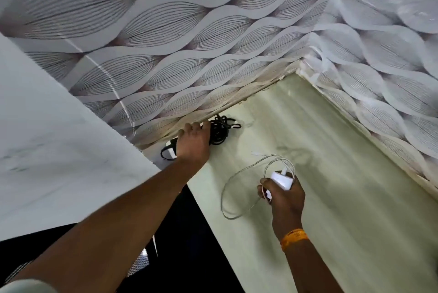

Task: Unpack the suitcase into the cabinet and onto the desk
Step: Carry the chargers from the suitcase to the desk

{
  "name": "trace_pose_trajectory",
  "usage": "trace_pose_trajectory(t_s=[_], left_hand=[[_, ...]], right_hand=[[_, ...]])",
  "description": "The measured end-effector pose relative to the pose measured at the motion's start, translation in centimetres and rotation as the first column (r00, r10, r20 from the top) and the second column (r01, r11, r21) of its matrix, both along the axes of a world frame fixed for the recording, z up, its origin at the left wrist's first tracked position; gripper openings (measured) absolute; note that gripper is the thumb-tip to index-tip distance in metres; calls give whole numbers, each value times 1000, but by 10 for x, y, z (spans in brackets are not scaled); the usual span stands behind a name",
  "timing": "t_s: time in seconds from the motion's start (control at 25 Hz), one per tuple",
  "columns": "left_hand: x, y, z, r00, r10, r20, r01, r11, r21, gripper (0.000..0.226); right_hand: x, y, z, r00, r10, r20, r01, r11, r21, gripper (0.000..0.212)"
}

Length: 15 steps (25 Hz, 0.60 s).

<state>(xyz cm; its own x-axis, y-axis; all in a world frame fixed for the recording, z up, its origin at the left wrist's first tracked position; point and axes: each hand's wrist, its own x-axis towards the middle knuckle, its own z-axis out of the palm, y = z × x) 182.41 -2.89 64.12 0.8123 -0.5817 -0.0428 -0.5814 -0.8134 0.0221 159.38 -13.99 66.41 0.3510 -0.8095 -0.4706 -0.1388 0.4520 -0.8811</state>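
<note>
Grey leaf-patterned wallpaper [189,31] on two corner walls, pale white panel [59,138] at left, dark floor [189,245] below.

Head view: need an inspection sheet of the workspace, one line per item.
Surface: pale green desk, set into a corner.
Job's things: bundle of black cable at the desk's back edge; white charger with its thin white cord looping onto the desk.
Clutter: nothing seen.
Hands: left hand grips the black cable; right hand holds the white charger.
Cables: black one coiled and tangled, white one in loose loops.
Surroundings: leaf-patterned wallpaper on both walls; white panel on the left; orange wristband on the right wrist.
</note>
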Motion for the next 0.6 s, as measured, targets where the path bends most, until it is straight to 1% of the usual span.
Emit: trace_pose_trajectory(t_s=[0.04, 0.08, 0.16, 0.24, 0.32, 0.36, 0.4, 0.44, 0.48, 0.52, 0.56, 0.6], left_hand=[[2, -4, -6, 999, -33, 41, 31, 998, 54, 57], [3, -6, -11, 998, -43, 55, 39, 997, 74, 63], [8, -9, -18, 997, -63, 36, 63, 998, 4, 82], [7, -11, -22, 993, -112, 30, 116, 980, -162, 91], [-8, -9, -18, 994, -108, 20, 107, 913, -393, 83], [-23, -8, -13, 998, -51, -22, 32, 844, -535, 74], [-45, -5, -10, 987, 42, -158, -138, 730, -669, 65], [-74, -2, -5, 910, 137, -390, -398, 548, -736, 60], [-109, -3, 2, 728, 186, -660, -678, 339, -652, 61], [-146, -6, 11, 494, 152, -856, -865, 182, -467, 66], [-180, -10, 16, 329, 95, -940, -941, 118, -317, 70], [-205, -18, 23, 231, 28, -973, -967, 119, -226, 74]], right_hand=[[6, -5, -3, 1000, 14, 1, -14, 1000, 0, 24], [12, -9, -4, 999, 35, 13, -35, 999, 5, 24], [22, -19, -5, 998, 45, 45, -46, 999, 16, 24], [28, -28, -5, 998, 1, 61, -4, 999, 48, 21], [31, -35, 1, 994, -68, 86, 59, 993, 104, 23], [32, -40, 5, 990, -98, 102, 86, 989, 124, 22], [33, -44, 9, 984, -136, 117, 119, 983, 143, 23], [33, -47, 11, 974, -186, 129, 164, 972, 166, 24], [34, -52, 12, 958, -248, 146, 216, 955, 202, 24], [34, -57, 12, 935, -313, 169, 267, 931, 251, 27], [35, -62, 10, 909, -369, 193, 303, 904, 303, 32], [36, -67, 8, 892, -399, 212, 313, 884, 348, 36]])
